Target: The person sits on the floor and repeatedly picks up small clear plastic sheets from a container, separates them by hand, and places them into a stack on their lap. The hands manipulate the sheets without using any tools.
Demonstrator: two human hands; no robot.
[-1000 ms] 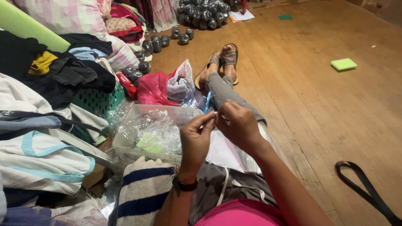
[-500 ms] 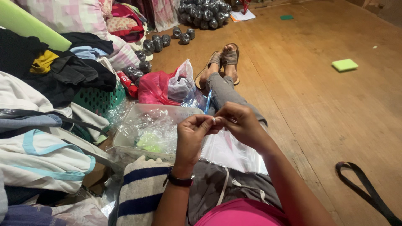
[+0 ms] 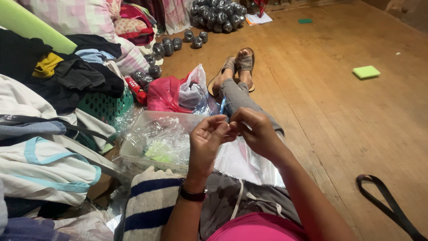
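Observation:
I sit on a wooden floor with my legs stretched out. My left hand [image 3: 206,143] and my right hand [image 3: 255,130] meet in front of me, fingertips pinched on the top edge of a clear plastic zip bag [image 3: 243,163]. The bag hangs from my fingers and lies across my lap. Whatever small thing sits between my fingertips is too small to tell. A dark watch is on my left wrist.
A clear plastic tub [image 3: 151,134] of crumpled clear bags sits left of my legs, by red and white plastic bags [image 3: 171,93]. Heaped clothes and a green basket [image 3: 104,107] fill the left. Dark wrapped balls [image 3: 214,15] lie far off. A green sponge [image 3: 366,72] and black strap [image 3: 388,203] lie right.
My hands have dropped slightly and drawn closer together on the bag's top edge; my left fingers have curled more around it. The bag now hangs lower over my lap.

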